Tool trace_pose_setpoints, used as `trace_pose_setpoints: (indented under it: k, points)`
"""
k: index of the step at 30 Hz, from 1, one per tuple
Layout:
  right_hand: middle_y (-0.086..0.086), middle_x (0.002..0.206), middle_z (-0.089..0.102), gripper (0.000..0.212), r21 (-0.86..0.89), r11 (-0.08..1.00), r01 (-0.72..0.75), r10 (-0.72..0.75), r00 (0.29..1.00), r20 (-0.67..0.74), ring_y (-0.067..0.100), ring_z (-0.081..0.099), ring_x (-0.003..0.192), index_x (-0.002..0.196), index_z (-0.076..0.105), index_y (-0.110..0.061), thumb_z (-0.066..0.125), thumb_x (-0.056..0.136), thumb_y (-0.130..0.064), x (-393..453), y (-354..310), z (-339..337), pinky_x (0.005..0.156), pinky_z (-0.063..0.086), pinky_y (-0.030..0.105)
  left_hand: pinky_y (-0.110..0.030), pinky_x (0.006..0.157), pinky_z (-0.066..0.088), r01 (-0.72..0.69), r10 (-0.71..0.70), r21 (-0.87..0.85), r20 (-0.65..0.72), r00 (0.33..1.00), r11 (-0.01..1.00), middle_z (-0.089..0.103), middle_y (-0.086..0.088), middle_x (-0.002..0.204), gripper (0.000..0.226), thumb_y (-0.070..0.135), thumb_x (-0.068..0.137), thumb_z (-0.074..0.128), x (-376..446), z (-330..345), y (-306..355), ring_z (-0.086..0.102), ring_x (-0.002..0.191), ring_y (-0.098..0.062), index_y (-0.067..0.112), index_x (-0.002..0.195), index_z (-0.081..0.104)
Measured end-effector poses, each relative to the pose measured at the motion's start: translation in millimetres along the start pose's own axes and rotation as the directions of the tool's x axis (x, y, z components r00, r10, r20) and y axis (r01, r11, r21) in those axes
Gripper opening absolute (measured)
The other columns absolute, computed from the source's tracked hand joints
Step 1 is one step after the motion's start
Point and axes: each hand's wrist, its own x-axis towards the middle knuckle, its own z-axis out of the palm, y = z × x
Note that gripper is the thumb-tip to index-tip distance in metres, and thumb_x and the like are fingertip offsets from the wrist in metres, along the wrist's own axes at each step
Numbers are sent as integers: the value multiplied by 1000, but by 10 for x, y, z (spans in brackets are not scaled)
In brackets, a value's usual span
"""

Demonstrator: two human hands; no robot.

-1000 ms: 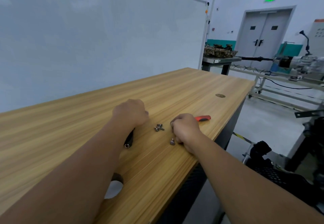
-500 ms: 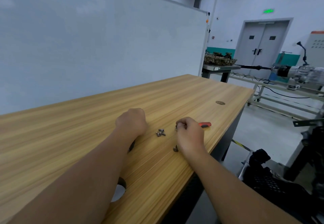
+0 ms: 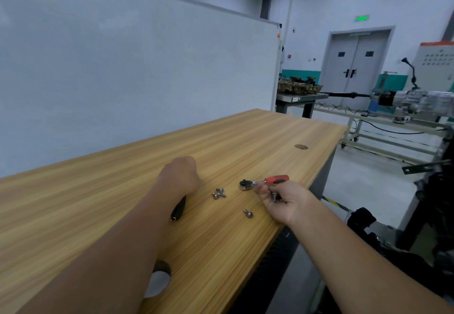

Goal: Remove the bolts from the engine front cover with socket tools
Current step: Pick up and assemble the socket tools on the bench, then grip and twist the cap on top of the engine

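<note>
A small ratchet point(image 3: 264, 181) with a red handle lies on the wooden table point(image 3: 245, 141) near its right edge. Just in front of it my right hand point(image 3: 286, 202) hovers palm-up and pinches a small bolt-like metal piece point(image 3: 274, 196) in its curled fingers. A little cluster of bolts point(image 3: 218, 193) lies left of the ratchet head, and a single bolt point(image 3: 248, 213) lies nearer to me. My left hand point(image 3: 180, 176) rests on the table as a fist around a black tool handle point(image 3: 178, 210), whose end sticks out under the wrist.
A round cable hole point(image 3: 157, 281) opens in the table near me and a brown cap point(image 3: 301, 146) sits farther off. A whiteboard point(image 3: 135, 80) stands behind the table. An engine part point(image 3: 298, 87) sits on a far metal table. Dark equipment point(image 3: 437, 191) stands right.
My right hand has lifted off the ratchet and turned palm-up with a small metal piece, uncovering the ratchet head. The left hand has stayed put.
</note>
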Motion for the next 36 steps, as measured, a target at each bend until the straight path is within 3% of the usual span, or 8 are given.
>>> trace_pose_setpoints:
  k: [6, 11, 14, 17, 21, 28, 33, 36]
  points:
    - [-1, 48, 46, 31, -47, 996, -82, 81, 996, -34, 5, 30, 29, 82, 57, -8, 46, 108, -19, -83, -94, -277, 26, 17, 17, -34, 61, 48, -96, 73, -324, -84, 994, 941, 59, -7, 77, 22, 19, 102, 47, -3, -185, 296, 54, 62, -17, 7, 88, 59]
    - [-6, 54, 37, 28, -308, 948, 80, -64, 996, 64, 6, 23, 37, 87, 62, -14, 57, 104, -36, -439, -107, -472, 30, 18, 19, -28, 44, 44, -62, 193, -902, 24, 981, 428, 51, -2, 63, 15, 25, 99, 57, -316, -384, 799, 54, 50, -18, 17, 98, 70]
    - [-5, 57, 36, 28, -319, 939, 131, -80, 983, 168, 7, 24, 40, 89, 62, -14, 59, 102, -38, -722, -32, -533, 32, 18, 19, -26, 43, 39, -34, 323, -984, 25, 946, 175, 48, -1, 62, 15, 24, 98, 60, -532, -450, 1146, 48, 47, -16, 16, 97, 72]
    - [3, 62, 53, 16, -191, 965, 180, -145, 972, 183, 9, 34, 43, 105, 63, -5, 51, 105, -15, -920, -46, -562, 35, 24, 22, -24, 42, 36, 40, 409, -997, 63, 910, 63, 48, -3, 64, 14, 21, 99, 57, -759, -397, 1414, 42, 45, -16, 11, 100, 68]
    - [12, 65, 64, 24, -122, 942, 313, -304, 949, 84, 10, 38, 44, 115, 58, 3, 38, 104, 7, -1094, -196, -803, 36, 26, 21, -21, 40, 33, 163, 459, -986, 166, 873, 46, 48, -5, 61, 14, 12, 101, 46, -1052, -271, 1689, 35, 38, -16, 8, 100, 59]
    - [7, 60, 61, 24, -119, 864, 490, -495, 869, -15, 7, 29, 38, 88, 55, -6, 60, 103, -23, -1412, -319, -1521, 34, 21, 16, -19, 40, 31, 269, 465, -963, 252, 848, 31, 38, -5, 54, 21, 22, 107, 43, -1419, -82, 2500, 32, 35, -15, 15, 88, 49]
    - [3, 54, 40, 33, -136, 828, 544, -561, 797, -224, 10, 24, 38, 84, 64, -3, 58, 105, -27, -1541, -629, -1955, 36, 19, 20, -22, 40, 32, 295, 612, -953, 272, 742, 66, 42, -7, 55, 11, 12, 101, 45, -1804, 12, 3470, 33, 37, -17, 11, 91, 49]
    - [2, 56, 43, 35, 21, 797, 604, -580, 774, -254, 8, 26, 39, 76, 60, -5, 44, 107, -7, -1683, -990, -2279, 35, 20, 22, -21, 39, 32, 332, 705, -941, 276, 653, 60, 43, -7, 56, 9, 7, 100, 48, -2114, 20, 4021, 32, 36, -16, 10, 91, 50]
